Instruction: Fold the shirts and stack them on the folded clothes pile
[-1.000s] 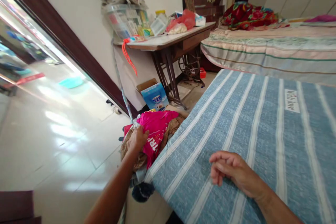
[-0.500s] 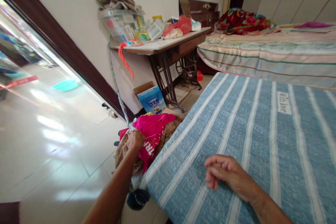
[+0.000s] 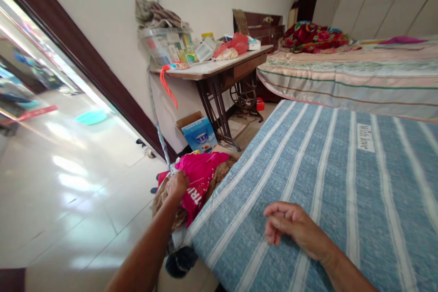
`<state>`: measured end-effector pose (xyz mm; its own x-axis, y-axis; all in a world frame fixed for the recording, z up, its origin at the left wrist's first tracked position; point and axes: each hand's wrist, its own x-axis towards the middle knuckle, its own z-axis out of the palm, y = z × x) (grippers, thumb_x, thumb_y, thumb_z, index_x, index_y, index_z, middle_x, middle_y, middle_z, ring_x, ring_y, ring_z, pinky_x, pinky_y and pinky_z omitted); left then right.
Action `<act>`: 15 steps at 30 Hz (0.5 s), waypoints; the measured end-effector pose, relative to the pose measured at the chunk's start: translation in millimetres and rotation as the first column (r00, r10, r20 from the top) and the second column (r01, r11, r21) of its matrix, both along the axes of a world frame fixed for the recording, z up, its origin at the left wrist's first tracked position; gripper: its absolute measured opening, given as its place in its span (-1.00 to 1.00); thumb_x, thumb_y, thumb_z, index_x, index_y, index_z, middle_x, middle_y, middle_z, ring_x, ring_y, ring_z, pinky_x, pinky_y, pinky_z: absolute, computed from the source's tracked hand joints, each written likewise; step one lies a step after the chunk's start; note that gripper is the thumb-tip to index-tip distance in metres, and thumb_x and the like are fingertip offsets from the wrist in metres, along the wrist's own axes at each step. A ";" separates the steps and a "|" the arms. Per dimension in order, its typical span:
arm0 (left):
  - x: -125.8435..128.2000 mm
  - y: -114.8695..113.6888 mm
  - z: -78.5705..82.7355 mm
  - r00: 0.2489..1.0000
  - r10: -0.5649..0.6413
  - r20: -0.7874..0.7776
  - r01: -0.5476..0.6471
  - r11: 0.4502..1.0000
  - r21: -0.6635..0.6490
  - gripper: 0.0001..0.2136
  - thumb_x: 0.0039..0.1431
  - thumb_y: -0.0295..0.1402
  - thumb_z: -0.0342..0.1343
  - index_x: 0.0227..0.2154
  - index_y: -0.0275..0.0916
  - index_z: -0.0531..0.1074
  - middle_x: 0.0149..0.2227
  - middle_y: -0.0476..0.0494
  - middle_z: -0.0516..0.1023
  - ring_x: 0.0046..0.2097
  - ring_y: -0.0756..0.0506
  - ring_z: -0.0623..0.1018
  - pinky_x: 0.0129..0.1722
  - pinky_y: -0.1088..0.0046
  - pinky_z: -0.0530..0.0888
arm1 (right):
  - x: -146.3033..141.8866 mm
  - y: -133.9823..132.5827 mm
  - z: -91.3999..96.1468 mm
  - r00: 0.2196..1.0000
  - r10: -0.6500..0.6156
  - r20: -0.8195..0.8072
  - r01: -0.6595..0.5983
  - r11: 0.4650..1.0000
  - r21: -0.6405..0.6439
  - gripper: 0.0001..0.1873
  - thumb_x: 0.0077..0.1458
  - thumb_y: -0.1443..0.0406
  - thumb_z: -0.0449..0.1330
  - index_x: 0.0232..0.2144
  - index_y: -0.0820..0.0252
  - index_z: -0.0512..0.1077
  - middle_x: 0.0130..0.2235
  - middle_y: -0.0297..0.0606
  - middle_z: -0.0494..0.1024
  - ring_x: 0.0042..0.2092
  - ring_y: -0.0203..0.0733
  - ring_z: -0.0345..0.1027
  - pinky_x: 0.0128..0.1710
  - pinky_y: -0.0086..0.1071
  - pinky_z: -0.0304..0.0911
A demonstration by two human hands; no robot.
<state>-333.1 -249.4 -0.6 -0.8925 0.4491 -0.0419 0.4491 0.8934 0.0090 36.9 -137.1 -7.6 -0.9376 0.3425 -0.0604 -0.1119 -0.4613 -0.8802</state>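
Camera pitched up slightly over the last second; counter (image 3: pixel 205 69), clear plastic box (image 3: pixel 164 50) and red floral blanket (image 3: pixel 313 39) sit lower in frame; blanket, white label (image 3: pixel 365 138) and right hand (image 3: pixel 296 226) shifted left in frame.

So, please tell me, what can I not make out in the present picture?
All in the head view:
- Left hand: its grip, hidden by the hand itself.
- Pink cloth: what lies beneath, covered by it.
- Blue striped cover: right side, cut off by picture edge.
- Door frame: many things beyond, blurred.
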 end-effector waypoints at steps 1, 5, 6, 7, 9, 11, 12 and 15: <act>-1.7 0.7 1.0 1.000 0.010 0.011 -0.010 1.000 0.006 -0.81 0.11 -0.36 -0.06 -0.38 -0.29 0.44 -0.30 -0.35 0.54 -0.14 -0.29 0.53 -0.24 0.31 0.40 | -0.1 0.1 0.0 1.000 -0.002 -0.001 0.002 1.000 0.003 -0.65 0.08 0.11 0.25 -0.23 0.28 0.38 -0.44 -0.20 0.53 -0.46 -0.24 0.42 -0.49 -0.44 0.28; -9.9 2.9 9.0 0.999 0.020 0.035 -0.022 0.998 0.054 -0.84 0.07 -0.34 -0.02 -0.42 -0.26 0.45 -0.33 -0.30 0.55 -0.16 -0.28 0.54 -0.26 0.33 0.40 | -0.8 1.0 0.4 1.000 -0.005 0.002 0.005 1.000 0.011 -0.64 0.07 0.10 0.26 -0.24 0.27 0.38 -0.44 -0.21 0.53 -0.46 -0.24 0.43 -0.50 -0.44 0.28; -11.7 3.4 11.4 0.999 0.018 0.041 -0.021 0.997 0.070 -0.85 0.05 -0.34 0.00 -0.43 -0.25 0.44 -0.34 -0.27 0.55 -0.16 -0.28 0.54 -0.26 0.33 0.41 | -1.1 1.2 0.4 1.000 -0.006 0.005 0.006 1.000 0.013 -0.64 0.06 0.10 0.26 -0.24 0.27 0.38 -0.44 -0.21 0.53 -0.46 -0.24 0.43 -0.50 -0.44 0.28; -13.4 3.8 13.8 0.999 0.017 0.047 -0.022 0.996 0.088 -0.87 0.02 -0.34 0.01 -0.44 -0.24 0.44 -0.35 -0.26 0.54 -0.16 -0.28 0.54 -0.26 0.33 0.41 | -1.4 1.3 0.4 1.000 -0.005 0.006 0.005 1.000 0.015 -0.64 0.05 0.10 0.26 -0.25 0.27 0.38 -0.44 -0.21 0.53 -0.46 -0.24 0.43 -0.50 -0.44 0.28; -15.8 5.0 17.8 0.998 0.029 0.058 -0.036 0.991 0.133 -0.89 -0.01 -0.34 0.02 -0.47 -0.23 0.42 -0.38 -0.26 0.54 -0.16 -0.31 0.53 -0.27 0.30 0.41 | -2.1 1.4 0.3 1.000 -0.005 0.004 0.005 1.000 0.015 -0.63 0.05 0.10 0.27 -0.25 0.28 0.38 -0.44 -0.21 0.53 -0.47 -0.24 0.42 -0.50 -0.44 0.28; -17.0 6.7 20.2 0.996 0.049 0.069 -0.061 0.980 0.190 -0.90 -0.03 -0.36 0.02 -0.50 -0.24 0.40 -0.41 -0.28 0.52 -0.17 -0.33 0.53 -0.29 0.28 0.41 | -2.6 1.2 0.5 1.000 -0.005 -0.001 0.005 1.000 0.016 -0.63 0.05 0.10 0.27 -0.25 0.28 0.38 -0.45 -0.21 0.53 -0.47 -0.25 0.42 -0.51 -0.45 0.28; -17.1 7.8 20.9 0.995 0.061 0.074 -0.076 0.971 0.225 -0.91 -0.04 -0.37 0.02 -0.50 -0.24 0.39 -0.43 -0.29 0.51 -0.17 -0.34 0.53 -0.29 0.27 0.42 | -2.8 1.1 0.8 1.000 -0.006 -0.003 0.006 1.000 0.018 -0.63 0.05 0.09 0.27 -0.25 0.28 0.38 -0.45 -0.21 0.53 -0.48 -0.25 0.42 -0.51 -0.45 0.28; -15.0 12.2 22.4 0.992 0.066 0.108 -0.100 0.932 0.348 -0.94 -0.05 -0.38 0.00 -0.52 -0.23 0.35 -0.53 -0.23 0.44 -0.23 -0.32 0.54 -0.33 0.25 0.43 | -3.3 1.0 1.6 1.000 -0.009 -0.003 0.009 1.000 0.023 -0.61 0.03 0.08 0.28 -0.26 0.29 0.38 -0.46 -0.21 0.53 -0.48 -0.25 0.42 -0.52 -0.45 0.27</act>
<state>-348.1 -237.3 21.8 -0.9268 0.3750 0.0211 0.3559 0.8590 0.3681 33.6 -136.1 -6.0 -0.9346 0.3522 -0.0497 -0.1185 -0.4401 -0.8901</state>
